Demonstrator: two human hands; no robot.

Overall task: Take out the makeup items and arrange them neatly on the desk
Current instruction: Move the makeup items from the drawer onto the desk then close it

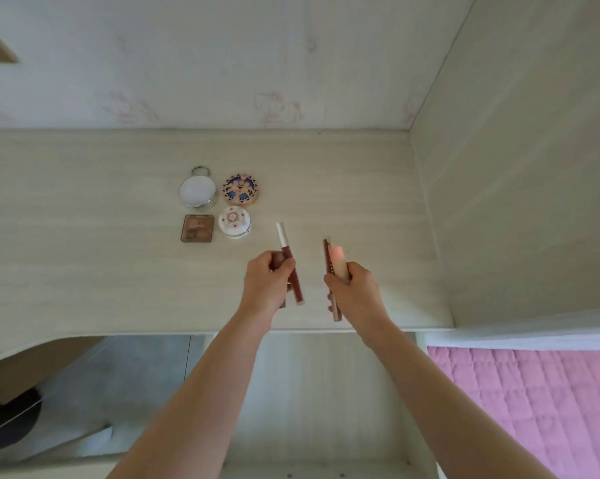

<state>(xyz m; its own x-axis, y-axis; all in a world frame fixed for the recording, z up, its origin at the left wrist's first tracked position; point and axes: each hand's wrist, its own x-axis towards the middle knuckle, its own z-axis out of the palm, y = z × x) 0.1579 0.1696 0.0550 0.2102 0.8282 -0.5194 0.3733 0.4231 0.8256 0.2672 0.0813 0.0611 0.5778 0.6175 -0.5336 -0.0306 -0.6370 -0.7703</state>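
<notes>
Left hand grips a dark-red lip tube; right hand grips a pink-capped stick with a slim dark tube, above the counter. Four compacts already sit in a square; the held items remain unplaced.

Soft, even daylight fills the view with only faint shadows under the hands on the pale surface, detail is slightly smeared throughout, the wide lens bends straight edges near the borders, and a pink tube tip glows overexposed.
</notes>
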